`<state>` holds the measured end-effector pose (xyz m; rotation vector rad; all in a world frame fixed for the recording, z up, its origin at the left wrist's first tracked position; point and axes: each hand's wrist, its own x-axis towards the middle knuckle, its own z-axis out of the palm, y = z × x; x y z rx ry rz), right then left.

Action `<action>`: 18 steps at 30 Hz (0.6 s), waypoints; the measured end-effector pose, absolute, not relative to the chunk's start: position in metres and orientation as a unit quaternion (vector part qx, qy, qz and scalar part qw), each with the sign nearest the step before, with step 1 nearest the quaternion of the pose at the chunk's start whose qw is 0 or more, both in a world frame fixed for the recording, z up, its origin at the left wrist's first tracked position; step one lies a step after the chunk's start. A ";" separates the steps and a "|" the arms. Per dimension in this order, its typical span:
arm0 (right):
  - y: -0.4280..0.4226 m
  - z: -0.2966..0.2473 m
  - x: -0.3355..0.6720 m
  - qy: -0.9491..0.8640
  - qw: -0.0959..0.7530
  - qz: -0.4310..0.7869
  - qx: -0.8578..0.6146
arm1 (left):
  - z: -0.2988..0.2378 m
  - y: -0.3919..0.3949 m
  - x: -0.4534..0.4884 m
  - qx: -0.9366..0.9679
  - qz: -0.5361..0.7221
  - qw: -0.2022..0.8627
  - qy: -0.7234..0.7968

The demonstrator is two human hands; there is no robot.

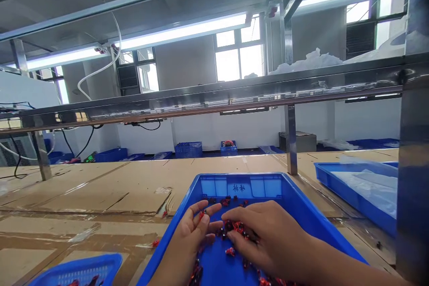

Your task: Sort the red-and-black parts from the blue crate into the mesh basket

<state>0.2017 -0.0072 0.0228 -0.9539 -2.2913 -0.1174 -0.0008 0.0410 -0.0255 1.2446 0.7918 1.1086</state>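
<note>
Both hands are over a deep blue plastic tray (pixel 209 185) with small shiny red-and-black pieces scattered on its floor. My left hand (pixel 189 234) is on the tray's left side, palm turned up, with a small red piece (pixel 202 215) pinched between thumb and fingers. Across from it my right hand (pixel 271 232) reaches in from the right, fingers curled round a cluster of red-and-black pieces (pixel 237 227). Below the hands lies a single red piece (pixel 230 251). The exact kind of these pieces is too small to make out.
A smaller blue basket (pixel 109 264) holding red pieces stands at the lower left. To the right, another blue tray (pixel 355 199) contains white plastic sheeting. A metal shelf bar (pixel 201 100) crosses above the cardboard-covered table (pixel 110 187), with a post (pixel 291 138) behind the tray.
</note>
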 end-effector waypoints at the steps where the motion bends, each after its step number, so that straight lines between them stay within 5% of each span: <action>1: -0.007 0.023 0.202 -0.872 0.328 -0.053 -0.359 | -0.025 0.040 -0.001 0.547 0.487 0.588 0.344; 10: -0.010 0.026 0.203 -0.845 0.416 -0.013 -0.336 | -0.003 0.012 0.004 0.674 0.509 0.362 0.394; 14: -0.001 0.029 0.206 -0.704 0.462 0.406 -0.356 | 0.003 0.005 0.001 0.709 0.509 0.292 0.392; 18: 0.019 0.018 0.208 -0.485 0.358 0.738 -0.304 | 0.001 -0.004 0.006 0.715 0.532 0.298 0.343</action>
